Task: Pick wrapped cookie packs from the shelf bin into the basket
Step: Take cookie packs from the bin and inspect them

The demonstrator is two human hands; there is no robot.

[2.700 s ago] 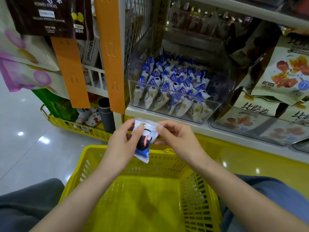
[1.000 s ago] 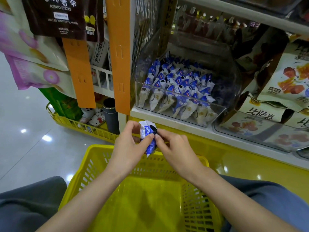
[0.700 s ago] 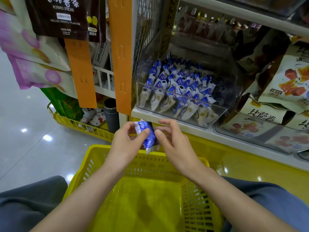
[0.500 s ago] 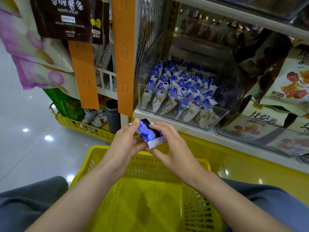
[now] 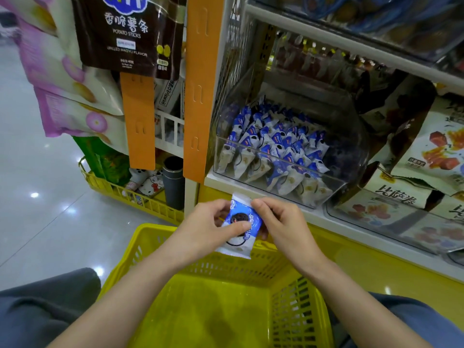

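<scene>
A blue and white wrapped cookie pack (image 5: 241,227) with a dark cookie printed on it is held upright over the far rim of the yellow basket (image 5: 226,310). My left hand (image 5: 206,227) grips its left side, thumb across the front. My right hand (image 5: 281,224) pinches its top right edge. A clear shelf bin (image 5: 281,182) just above holds several matching packs. No pack shows inside the basket.
Snack bags (image 5: 431,151) fill the shelf right of the bin. Orange strips (image 5: 198,91) and hanging bags (image 5: 125,33) stand to the left. A low yellow rack (image 5: 130,197) with a dark cylinder sits on the shiny floor. My knees flank the basket.
Both hands have turned the pack over between them, from showing its plain blue back to showing its printed front. It stays above the basket's far rim.
</scene>
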